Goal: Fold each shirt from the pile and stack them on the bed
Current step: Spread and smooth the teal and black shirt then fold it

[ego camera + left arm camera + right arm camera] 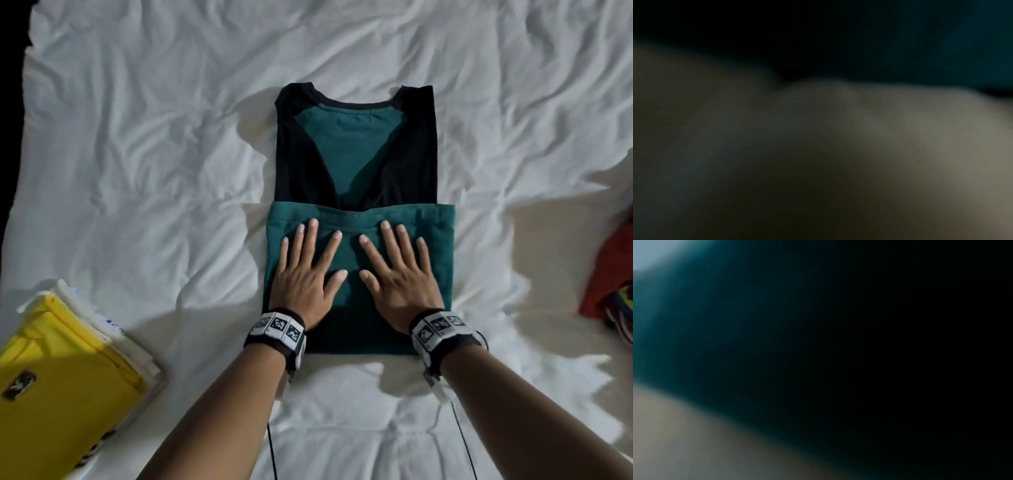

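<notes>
A teal shirt with black sleeves [356, 161] lies on the white bed [137, 154] in the head view, sleeves folded inward and its lower part folded up over the middle. My left hand [306, 270] lies flat on that folded teal panel, fingers spread and straight. Beside it my right hand [397, 270] presses flat on the same panel, fingers also spread. Both wrist views are dark and blurred, showing only teal cloth [941, 40] and skin; teal cloth [715, 321] fills the right wrist view too.
A stack of folded shirts with a yellow one [61, 363] on top sits at the lower left. A pile of unfolded red and multicoloured clothes [613, 277] lies at the right edge. Wrinkled white sheet surrounds the shirt.
</notes>
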{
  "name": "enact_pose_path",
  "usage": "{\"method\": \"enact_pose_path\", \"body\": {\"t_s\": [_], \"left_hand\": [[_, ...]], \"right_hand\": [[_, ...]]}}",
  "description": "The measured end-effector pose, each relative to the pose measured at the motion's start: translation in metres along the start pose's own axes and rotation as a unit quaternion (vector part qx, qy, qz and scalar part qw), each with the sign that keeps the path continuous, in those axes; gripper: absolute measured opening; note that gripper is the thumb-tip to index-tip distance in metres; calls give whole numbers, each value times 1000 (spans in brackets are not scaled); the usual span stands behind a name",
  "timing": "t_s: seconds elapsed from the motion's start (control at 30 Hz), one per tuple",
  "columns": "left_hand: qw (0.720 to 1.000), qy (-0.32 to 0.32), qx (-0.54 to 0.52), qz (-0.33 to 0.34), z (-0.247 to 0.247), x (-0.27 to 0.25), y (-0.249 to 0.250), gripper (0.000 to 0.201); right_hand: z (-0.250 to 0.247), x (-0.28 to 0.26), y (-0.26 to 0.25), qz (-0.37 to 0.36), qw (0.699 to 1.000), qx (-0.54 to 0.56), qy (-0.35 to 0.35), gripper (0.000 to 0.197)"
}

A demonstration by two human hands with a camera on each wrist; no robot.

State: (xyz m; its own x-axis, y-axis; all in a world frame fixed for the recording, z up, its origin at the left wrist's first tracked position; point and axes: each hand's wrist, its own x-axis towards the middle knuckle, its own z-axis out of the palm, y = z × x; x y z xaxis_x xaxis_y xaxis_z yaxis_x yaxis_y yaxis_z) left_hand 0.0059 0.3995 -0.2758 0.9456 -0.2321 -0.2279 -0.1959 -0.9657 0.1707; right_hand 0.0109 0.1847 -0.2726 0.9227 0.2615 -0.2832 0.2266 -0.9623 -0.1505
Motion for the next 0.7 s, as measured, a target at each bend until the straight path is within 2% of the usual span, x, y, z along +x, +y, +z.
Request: {"method": "enact_pose_path", "body": {"t_s": [0.07,0.17,0.23,0.3,0.37,0.43,0.5,0.6,0.7], "left_hand": [[998,14,13,-60,-2,-3,-18,68],[986,14,-5,-168,-2,-9,-52,68],[978,26,-12,-209,-6,-14,-57,71],[980,56,-14,-191,-12,-19,-34,72],[994,66,-15,-83,-6,-30,3,71],[999,35,-1,5,11,-44,28,71],[1000,13,20,0,23,-53,27,73],[999,-9,26,-27,21,-64,11,71],[997,-7,32,-68,16,-75,-6,70]], "right_hand": [[-1,-4,27,54,998,8,4,67],[-7,-12,68,122,992,16,-28,68],[-14,-15,69,151,988,19,-26,70],[-23,-20,39,158,987,37,19,70],[-20,-28,-7,88,993,61,52,67],[-5,-40,-45,11,997,77,13,64],[12,-51,-53,-6,997,70,-25,63],[23,-65,-24,-2,999,31,-39,64],[22,-79,15,46,998,33,-39,65]]}}
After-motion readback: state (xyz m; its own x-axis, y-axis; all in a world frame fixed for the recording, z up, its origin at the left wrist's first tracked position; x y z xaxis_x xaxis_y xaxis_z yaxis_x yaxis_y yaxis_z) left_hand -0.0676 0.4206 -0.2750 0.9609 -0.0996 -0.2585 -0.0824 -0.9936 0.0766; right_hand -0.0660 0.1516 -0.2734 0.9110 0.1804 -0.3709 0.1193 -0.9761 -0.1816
